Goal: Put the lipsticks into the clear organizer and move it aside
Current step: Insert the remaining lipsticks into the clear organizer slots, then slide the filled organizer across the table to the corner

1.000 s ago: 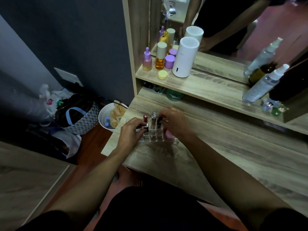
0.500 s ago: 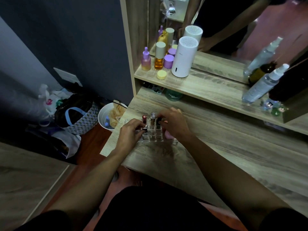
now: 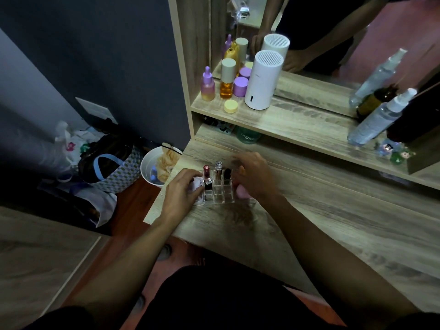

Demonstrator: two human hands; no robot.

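Observation:
The clear organizer [image 3: 220, 195] stands on the wooden dressing table near its left end. Several lipsticks stand upright in it: a red one [image 3: 206, 171], a silver-capped one [image 3: 218, 168], a black one [image 3: 227, 174] and a dark one [image 3: 208, 185] in the row in front. My left hand [image 3: 182, 190] clasps the organizer's left side, fingers against a white label. My right hand [image 3: 256, 177] curls over its right side, slightly blurred. A pink rounded object [image 3: 242, 192] shows under that palm.
A shelf [image 3: 297, 122] above holds several bottles and jars, a white cylinder [image 3: 263, 79], spray bottles [image 3: 378, 117] and a mirror behind. Left of the table [image 3: 333, 210] on the floor are a white bin [image 3: 154, 167] and a woven bag [image 3: 112, 170].
Both hands stay at the organizer's sides. My right hand has shifted slightly and its fingers look blurred. The organizer stands in the same spot.

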